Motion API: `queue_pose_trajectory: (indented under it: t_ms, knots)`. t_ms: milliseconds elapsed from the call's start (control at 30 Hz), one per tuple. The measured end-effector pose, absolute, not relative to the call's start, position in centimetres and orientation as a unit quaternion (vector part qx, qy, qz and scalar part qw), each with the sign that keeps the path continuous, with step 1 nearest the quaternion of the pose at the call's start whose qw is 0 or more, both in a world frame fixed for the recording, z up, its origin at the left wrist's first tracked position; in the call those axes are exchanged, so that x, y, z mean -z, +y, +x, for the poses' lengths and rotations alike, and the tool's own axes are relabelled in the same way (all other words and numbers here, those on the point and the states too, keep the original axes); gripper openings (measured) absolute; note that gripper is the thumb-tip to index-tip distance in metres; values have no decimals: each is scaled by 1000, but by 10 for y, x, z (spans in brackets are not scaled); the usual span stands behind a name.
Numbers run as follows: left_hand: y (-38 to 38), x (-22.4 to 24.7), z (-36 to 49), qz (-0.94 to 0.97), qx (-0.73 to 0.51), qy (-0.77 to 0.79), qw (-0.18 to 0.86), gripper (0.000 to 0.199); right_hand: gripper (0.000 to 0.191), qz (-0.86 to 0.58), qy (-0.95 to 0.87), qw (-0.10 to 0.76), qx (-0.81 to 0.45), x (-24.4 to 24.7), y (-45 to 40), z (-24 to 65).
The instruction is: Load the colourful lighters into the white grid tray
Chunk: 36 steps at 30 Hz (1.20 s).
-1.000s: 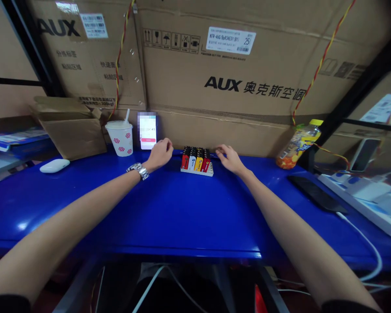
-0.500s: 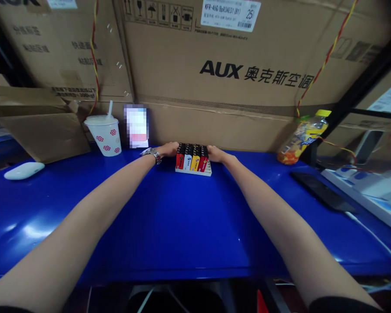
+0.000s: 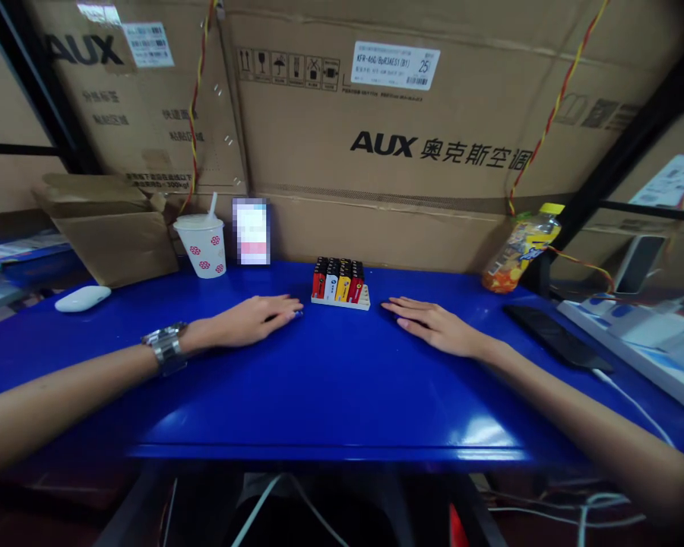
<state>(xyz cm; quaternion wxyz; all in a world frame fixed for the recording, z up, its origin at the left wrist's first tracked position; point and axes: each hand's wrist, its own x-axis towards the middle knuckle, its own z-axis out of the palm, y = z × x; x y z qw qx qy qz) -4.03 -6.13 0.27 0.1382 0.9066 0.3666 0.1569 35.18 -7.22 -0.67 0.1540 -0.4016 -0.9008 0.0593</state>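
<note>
dim, even light, white glare on the blue table (image 3: pixel 251 403), and edges bent by wide-lens distortion.

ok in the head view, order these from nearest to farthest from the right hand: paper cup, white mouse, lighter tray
From the right hand:
1. lighter tray, just to its left, fingertips nearly level with it
2. paper cup, farther left, toward the back
3. white mouse, farthest, out at the left side

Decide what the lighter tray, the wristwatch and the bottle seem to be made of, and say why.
The lighter tray looks like matte cream plastic, though small here. The wristwatch looks like polished steel: bright linked band. The bottle looks like clear glossy plastic: orange contents show through.
</note>
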Motion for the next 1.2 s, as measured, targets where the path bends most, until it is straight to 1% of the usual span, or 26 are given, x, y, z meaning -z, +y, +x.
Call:
queue_pose_trajectory:
  t_ms: [133,267,467,567,700,800,900,967,1100,1200]
  knots:
    - [-82,-5,-3,931,-171,280,159,36,44,-361,-919,141,-63,-1,-86,315]
    - [-59,-5,24,936,-174,276,137,37,45,-365,-921,125,-46,-1,-68,299]
    - [-25,1,39,929,-200,291,110,33,47,-411,-903,126,-10,3,-29,294]
    - [-25,2,38,928,-225,289,71,32,46,-402,-905,137,-10,4,-25,293]
    - [-36,0,32,921,-251,297,-14,31,45,-356,-921,158,-16,2,-33,294]
    - [-45,-1,28,922,-221,310,-73,35,41,-373,-910,178,13,-2,-39,294]
    - [-53,-2,26,929,-185,304,-101,32,27,-380,-906,181,38,-7,-40,291]
    - [-58,-3,25,933,-176,296,-102,30,24,-370,-911,174,46,-9,-41,288]
    - [-69,-6,24,935,-168,299,-89,25,24,-324,-930,164,54,-11,-49,278]
    - [-76,-7,23,931,-146,324,-85,27,24,-285,-943,163,57,-9,-53,269]
